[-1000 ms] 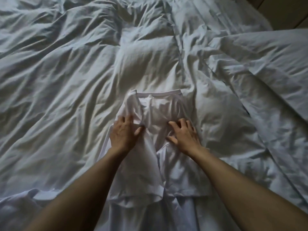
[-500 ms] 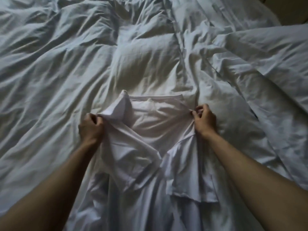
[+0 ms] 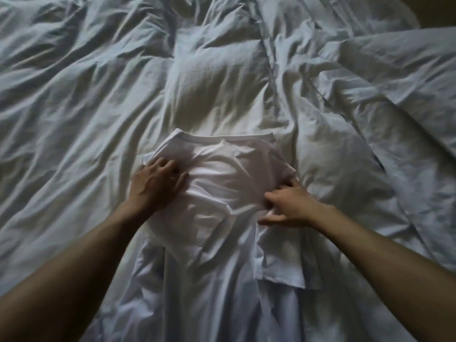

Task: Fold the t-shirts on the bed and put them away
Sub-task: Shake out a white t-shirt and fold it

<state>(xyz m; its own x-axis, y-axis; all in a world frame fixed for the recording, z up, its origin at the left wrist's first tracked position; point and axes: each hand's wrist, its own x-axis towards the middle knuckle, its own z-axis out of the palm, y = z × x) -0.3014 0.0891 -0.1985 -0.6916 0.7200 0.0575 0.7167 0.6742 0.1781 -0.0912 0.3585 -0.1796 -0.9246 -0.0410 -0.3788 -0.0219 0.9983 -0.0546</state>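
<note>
T-shirt (image 3: 222,193) is the thing both hands work on, but the largest thing in view is the bed (image 3: 86,107), covered by a white, much wrinkled duvet that fills almost the whole picture. A second layer of the bedding (image 3: 394,70) lies over it on the right, with its edge running diagonally. In the far upper right corner a small dark piece of floor (image 3: 441,11) shows.

The white t-shirt lies on the duvet, in the middle and near part of the bed, with its collar (image 3: 222,138) pointing away from the person. The upper part is spread rather flat, and the lower part runs toward the bottom edge of the picture in long loose folds. On the right side, one sleeve (image 3: 278,262) is folded inward over the body of the shirt, and its hem is seen lower down.

Two bare forearms come in from the bottom corners. The left hand (image 3: 155,186) rests on the left shoulder area of the shirt, the fingers bent and pressing into the cloth; I cannot tell if it really grasps a fold. The right hand (image 3: 291,206) is at the right edge of the shirt, close to the folded sleeve, and its curled fingers pinch the cloth there.
</note>
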